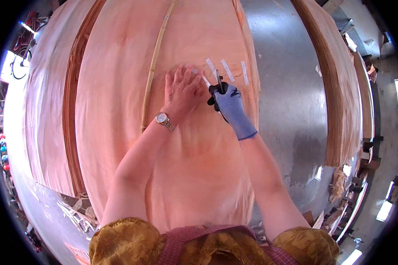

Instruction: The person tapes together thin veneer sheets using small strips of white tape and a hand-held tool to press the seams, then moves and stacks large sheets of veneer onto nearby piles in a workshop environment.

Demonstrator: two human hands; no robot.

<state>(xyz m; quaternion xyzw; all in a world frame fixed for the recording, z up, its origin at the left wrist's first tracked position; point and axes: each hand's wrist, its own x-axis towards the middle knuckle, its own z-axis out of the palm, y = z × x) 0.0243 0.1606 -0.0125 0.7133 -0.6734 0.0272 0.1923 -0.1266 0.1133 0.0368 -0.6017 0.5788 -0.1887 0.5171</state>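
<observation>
- Holding a dark tool (pixel 220 78), my gloved right hand (pixel 227 98) is curled tight.
- My left hand (pixel 181 90) lies flat on the wood sheet (pixel 199 176), fingers loose, at a white strip (pixel 206 81).
- Three more strips (pixel 227 70) sit near the sheet's right edge.
- A stick (pixel 151 79) lies to the left.
- The sheet runs far ahead; a shiny grey surface (pixel 287 66) lies past its edge.

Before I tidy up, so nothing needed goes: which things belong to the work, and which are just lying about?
Apparently in use: wood sheet; white strips; dark tool in the gloved right hand; possibly the yellowish rod.

Seemingly lying about: wood scraps, lower left; brown shreds, right.
</observation>
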